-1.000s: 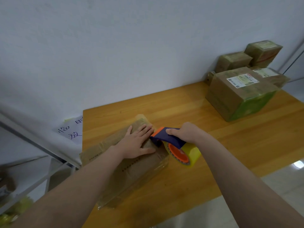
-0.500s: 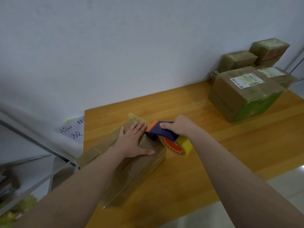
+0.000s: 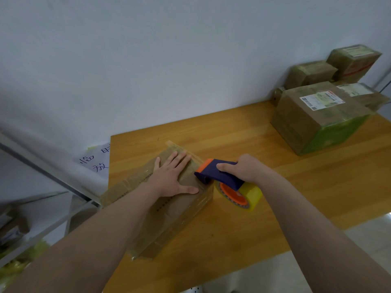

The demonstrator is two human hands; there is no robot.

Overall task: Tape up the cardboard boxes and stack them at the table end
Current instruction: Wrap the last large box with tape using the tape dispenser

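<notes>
Wooden table [image 3: 296, 187] set against a plain white wall [image 3: 169, 60]; a person works at its left end.

Left hand [image 3: 171, 178]: fingers straight and spread, palm pressed flat on the top face of the cardboard box [image 3: 169, 218]. Right hand [image 3: 243, 169]: fingers curled round the blue handle of the tape dispenser [image 3: 220, 176], index finger laid along its top; the yellow tape roll [image 3: 251, 195] hangs below that hand, just beside the box wall.

Key relation: the box lies directly left of the right hand and under the left hand; its long axis runs from the person's near left away toward the wall; the dispenser's orange nose meets the box's right top edge, just beyond the left thumb tip. Judgement: the coming pull must be lined up against that axis, with the left hand as clamp. The right hand is the nearer one to the stacked boxes [image 3: 313, 123], which stand well apart, far to its right by the wall.

Writing: a white shipping label [image 3: 321, 100] on the largest stacked box, print too small to read; a row of dark print on the held box, illegible; a paper sheet [image 3: 95, 161] left of the left hand bears handwritten characters, "临" and "放" readable, others cut off.
</notes>
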